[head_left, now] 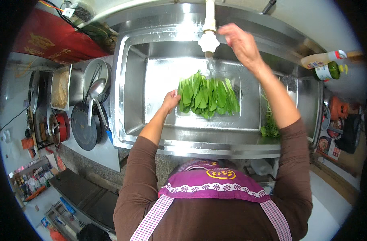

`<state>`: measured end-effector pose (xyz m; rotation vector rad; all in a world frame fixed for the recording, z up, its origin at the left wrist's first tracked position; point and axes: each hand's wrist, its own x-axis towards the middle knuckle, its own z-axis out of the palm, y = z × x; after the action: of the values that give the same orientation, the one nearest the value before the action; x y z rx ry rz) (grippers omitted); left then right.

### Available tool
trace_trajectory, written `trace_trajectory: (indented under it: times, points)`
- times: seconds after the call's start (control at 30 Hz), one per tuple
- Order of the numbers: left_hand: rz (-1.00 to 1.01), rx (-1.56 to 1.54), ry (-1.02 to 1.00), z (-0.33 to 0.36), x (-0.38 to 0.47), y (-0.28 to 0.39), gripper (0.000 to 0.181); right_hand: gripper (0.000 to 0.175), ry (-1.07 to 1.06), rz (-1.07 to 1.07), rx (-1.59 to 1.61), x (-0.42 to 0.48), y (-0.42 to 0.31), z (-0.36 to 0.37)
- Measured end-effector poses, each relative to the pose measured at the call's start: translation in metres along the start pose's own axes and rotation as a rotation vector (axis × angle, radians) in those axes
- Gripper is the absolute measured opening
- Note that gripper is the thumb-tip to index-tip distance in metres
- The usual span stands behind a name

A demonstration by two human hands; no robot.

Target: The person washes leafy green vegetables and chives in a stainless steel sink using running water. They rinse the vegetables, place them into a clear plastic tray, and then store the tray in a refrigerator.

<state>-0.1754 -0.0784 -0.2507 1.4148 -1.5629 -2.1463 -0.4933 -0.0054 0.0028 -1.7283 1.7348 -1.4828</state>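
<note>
Leafy greens [209, 98] lie side by side in a clear, shallow tray [240, 104], which is over the basin of the stainless steel sink [132, 120]. My left hand [171, 100] grips the tray's left edge. Water runs from the pale plastic tap [209, 42] down towards the upper edge of the greens. Just right of the tap's white knob, my right hand [242, 45] is raised, blurred and apart from the knob. It seems to hold nothing, with thumb and fingers loosely apart.
Green herbs [270, 128] lie in the sink's right part, partly behind my right forearm. A ladle [98, 87], a black pan [84, 126] and a metal container [62, 89] stand left of the sink. Bottles [326, 70] stand at the far right.
</note>
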Motion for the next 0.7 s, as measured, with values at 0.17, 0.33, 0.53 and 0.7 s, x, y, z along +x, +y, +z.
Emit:
trace_trajectory:
  times: [0.17,0.33,0.53,0.7]
  points:
    - [0.088,-0.065,0.005,0.016,-0.028,0.006,0.03,0.026,-0.098,0.224,-0.523,-0.086,0.044,0.043]
    - [0.201,-0.191,-0.012,0.033,-0.055,0.012,0.018,0.024,-0.434,-0.079,-0.641,-0.089,0.053,0.078]
    - [0.275,-0.142,-0.008,0.03,-0.078,0.021,0.02,0.015,-0.375,-0.129,-0.886,-0.078,0.02,0.072]
    - [0.288,-0.256,0.012,0.031,-0.093,0.028,0.019,0.015,-0.479,0.049,-0.817,-0.085,-0.001,0.051]
